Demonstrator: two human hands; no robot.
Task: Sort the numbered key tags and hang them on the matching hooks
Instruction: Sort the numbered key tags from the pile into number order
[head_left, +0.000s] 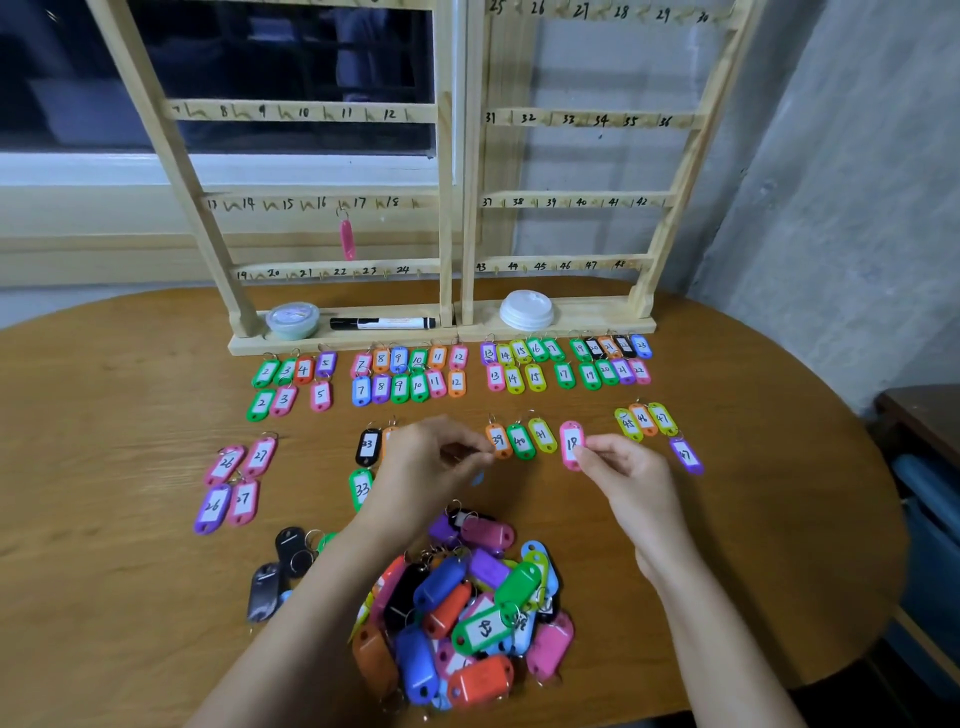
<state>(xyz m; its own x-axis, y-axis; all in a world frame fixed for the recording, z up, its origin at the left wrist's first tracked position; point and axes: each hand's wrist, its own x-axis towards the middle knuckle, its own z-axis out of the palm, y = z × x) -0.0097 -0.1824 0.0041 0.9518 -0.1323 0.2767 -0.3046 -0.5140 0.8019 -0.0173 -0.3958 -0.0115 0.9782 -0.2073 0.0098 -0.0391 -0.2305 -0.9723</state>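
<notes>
Dozens of small coloured plastic key tags (418, 385) lie in numbered rows on a wooden desk (130, 415), seen from the head camera looking down. The right hand (631, 478) pinches the lower end of a pink tag marked 18 (571, 441) between thumb and forefinger and holds it upright above the desk, just beside the tags numbered 39 to 41. The left hand (431, 460) hovers nearby with its fingertips drawn together; whether it holds anything cannot be told. Close to the person sits an unsorted pile (467, 608) of tags. At the back stands a wooden rack (447, 218) with handwritten numbers, one pink hanging tag (347, 239) and the hook labelled 18 (414, 203) bare. The tag looks light, stiff and smooth, so it could slip in a loose pinch. A firm grip on the flat body seems best, with the top end left free to go over the hook.
</notes>
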